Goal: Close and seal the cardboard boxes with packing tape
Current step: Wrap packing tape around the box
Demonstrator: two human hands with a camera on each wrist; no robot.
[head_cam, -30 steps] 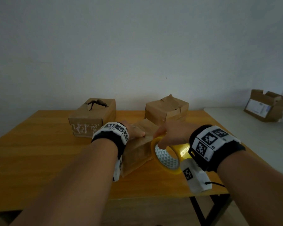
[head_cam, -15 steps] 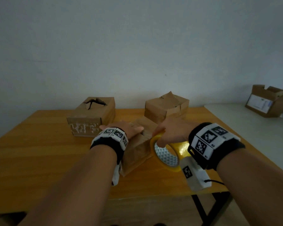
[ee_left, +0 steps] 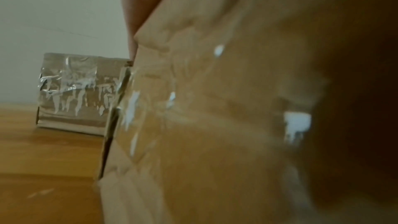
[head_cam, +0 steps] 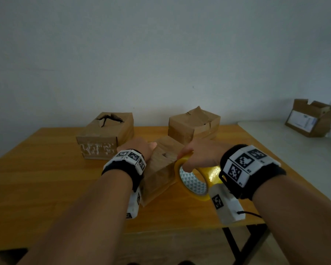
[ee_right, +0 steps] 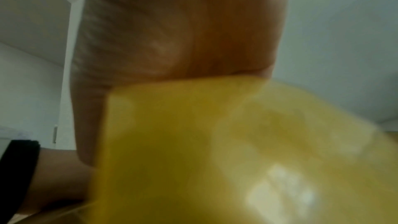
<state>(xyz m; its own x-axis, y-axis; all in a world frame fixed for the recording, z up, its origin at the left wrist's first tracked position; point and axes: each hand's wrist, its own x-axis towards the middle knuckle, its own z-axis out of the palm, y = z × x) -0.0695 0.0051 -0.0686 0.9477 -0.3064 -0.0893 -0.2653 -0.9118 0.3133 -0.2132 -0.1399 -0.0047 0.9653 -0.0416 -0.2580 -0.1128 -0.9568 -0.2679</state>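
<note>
A small cardboard box lies on the wooden table right in front of me. My left hand rests on its top near the left edge, fingers laid over the cardboard. In the left wrist view, that box's taped side fills the frame. My right hand grips a yellow roll of packing tape at the box's right edge. The right wrist view shows the palm over the tape roll. No drawn-out tape strip is discernible.
Two more cardboard boxes stand at the back of the table: a left one with a torn top and glossy tape, and a right one with raised flaps. An open box sits on a white surface at far right.
My left hand has slid a little to the left across the near box's top. The right hand and the tape roll stay at the box's right edge.
</note>
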